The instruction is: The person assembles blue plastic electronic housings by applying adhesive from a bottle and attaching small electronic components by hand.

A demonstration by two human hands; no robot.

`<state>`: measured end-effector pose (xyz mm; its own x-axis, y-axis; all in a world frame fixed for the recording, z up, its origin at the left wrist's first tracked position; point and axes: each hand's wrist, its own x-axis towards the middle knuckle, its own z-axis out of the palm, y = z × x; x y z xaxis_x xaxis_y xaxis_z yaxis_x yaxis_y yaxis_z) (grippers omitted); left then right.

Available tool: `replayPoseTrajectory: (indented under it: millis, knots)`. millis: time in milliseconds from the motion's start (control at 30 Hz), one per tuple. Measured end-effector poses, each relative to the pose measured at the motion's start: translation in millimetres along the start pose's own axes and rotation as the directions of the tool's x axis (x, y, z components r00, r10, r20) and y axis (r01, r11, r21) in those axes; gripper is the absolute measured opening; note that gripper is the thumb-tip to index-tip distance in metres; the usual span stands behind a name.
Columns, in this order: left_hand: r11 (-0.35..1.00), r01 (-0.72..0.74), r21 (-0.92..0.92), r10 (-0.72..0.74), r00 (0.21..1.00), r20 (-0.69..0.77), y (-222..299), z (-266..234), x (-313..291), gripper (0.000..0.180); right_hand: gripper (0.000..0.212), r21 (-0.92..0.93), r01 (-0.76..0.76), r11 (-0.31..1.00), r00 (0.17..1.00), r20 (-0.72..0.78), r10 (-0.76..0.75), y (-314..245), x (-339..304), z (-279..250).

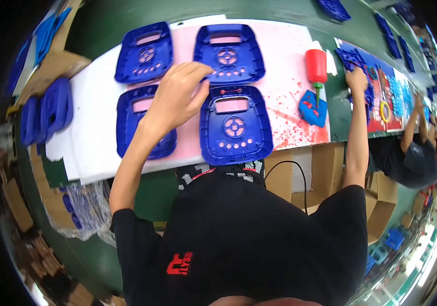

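Note:
Four blue plastic housings lie open side up on the table: one at far left (144,53), one at far right (228,53), one at near left (139,125), one at near right (234,125). My left hand (177,94) hovers over the left pair. Its fingers and thumb curl together beside the far right housing, and whatever is between them is too small to make out. Far to the right, my right hand (357,80) has its fingers closed at a pile of small blue plastic parts (350,57); its fingertips are partly hidden there.
A red squeeze bottle (316,65) with a green nozzle stands against a blue block (312,109) with red stains. Yellow tape (384,111) lies further right. More blue housings (55,104) stand left. A cardboard box (325,173) sits below the table edge; a co-worker (417,158) works at right.

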<state>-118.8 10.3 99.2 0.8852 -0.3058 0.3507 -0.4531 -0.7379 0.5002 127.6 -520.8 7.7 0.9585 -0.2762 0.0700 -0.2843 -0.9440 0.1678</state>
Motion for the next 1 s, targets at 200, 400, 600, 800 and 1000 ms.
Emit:
replayPoseTrajectory:
  millis: [200,400,600,800,1000]
  knots:
    - [0.990,0.078,-0.119,-0.087,0.994,-0.071,8.6,-13.7,-17.9,0.027,0.059,0.558,0.029,0.829,0.991,-0.126,0.050,16.6,-26.8,-29.4]
    - [0.964,-0.109,-0.242,0.056,0.975,-0.216,52.1,10.1,-4.6,0.056,0.036,0.982,-0.173,-0.080,0.865,0.113,-0.489,-159.1,-223.9,-136.9]
    - [0.965,-0.057,-0.255,-0.012,0.966,-0.259,35.5,31.2,20.3,0.051,0.025,0.783,-0.457,-0.421,0.795,0.147,-0.589,-235.0,-268.5,-128.5]
    - [0.973,0.064,-0.223,-0.127,0.950,-0.284,47.1,26.1,14.2,0.046,0.022,0.705,-0.461,-0.540,0.849,0.172,-0.500,-243.7,-294.1,-139.3]
    - [0.984,0.104,-0.148,-0.164,0.856,-0.490,37.3,36.1,6.9,0.039,0.020,0.621,-0.465,-0.631,0.856,0.133,-0.500,-260.0,-313.0,-142.8]
